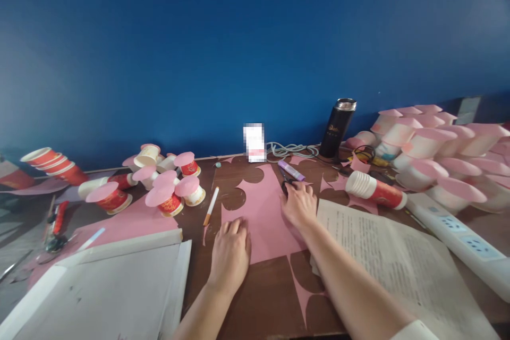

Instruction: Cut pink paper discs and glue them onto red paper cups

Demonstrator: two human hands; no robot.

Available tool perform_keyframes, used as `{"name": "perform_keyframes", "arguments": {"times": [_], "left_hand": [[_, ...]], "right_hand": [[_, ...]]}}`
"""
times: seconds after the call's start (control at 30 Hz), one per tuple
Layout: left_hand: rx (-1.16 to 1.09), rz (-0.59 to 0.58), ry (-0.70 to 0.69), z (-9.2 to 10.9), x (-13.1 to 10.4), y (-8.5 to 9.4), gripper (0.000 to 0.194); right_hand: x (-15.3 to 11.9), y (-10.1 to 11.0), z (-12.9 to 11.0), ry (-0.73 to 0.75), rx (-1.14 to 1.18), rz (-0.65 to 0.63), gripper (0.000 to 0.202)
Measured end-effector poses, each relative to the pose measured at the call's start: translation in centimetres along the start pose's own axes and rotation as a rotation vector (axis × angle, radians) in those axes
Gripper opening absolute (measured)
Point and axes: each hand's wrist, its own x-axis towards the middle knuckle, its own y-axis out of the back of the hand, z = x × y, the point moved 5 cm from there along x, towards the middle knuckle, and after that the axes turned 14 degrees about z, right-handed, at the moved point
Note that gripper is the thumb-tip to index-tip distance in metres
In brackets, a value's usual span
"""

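A pink paper sheet (265, 218) with round bites cut from its left edge lies on the brown table (255, 297). My left hand (230, 252) rests on its lower left part, fingers bent; whether anything is under them is hidden. On the right edge of the sheet is my right hand (298, 204), its fingertips at the dark-handled scissors (285, 178); its grip on them is unclear. A purple glue stick (291, 170) lies just beyond. Left of the sheet is a white and orange pen (211, 206).
Paper cups with pink discs (164, 194) stand at left, near stacked red cups (56, 163) and a white board (115, 292). At right are a black bottle (337, 130), lying cups (374, 190), many pink-topped cups (428, 143), a power strip (462, 239) and printed paper (392, 260).
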Motion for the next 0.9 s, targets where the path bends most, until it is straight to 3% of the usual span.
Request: {"name": "perform_keyframes", "arguments": {"times": [0.43,0.7,0.8,0.9], "left_hand": [[0.015,0.052,0.029,0.0,-0.7,-0.5,0.037],[-0.023,0.077,0.038,-0.3,-0.7,-0.6,0.036],[-0.064,0.116,0.044,-0.2,-0.5,-0.1,0.032],[-0.124,0.2,0.046,0.1,-0.7,1.6,0.029]], "right_hand": [[0.5,-0.7,0.6,-0.066,-0.085,-0.023,0.049],[0.1,-0.5,-0.1,0.033,-0.029,0.106,0.05],[0.0,-0.1,-0.5,0.078,0.053,0.163,0.048],[-0.1,0.0,-0.7,0.093,0.108,0.137,0.042]]}}
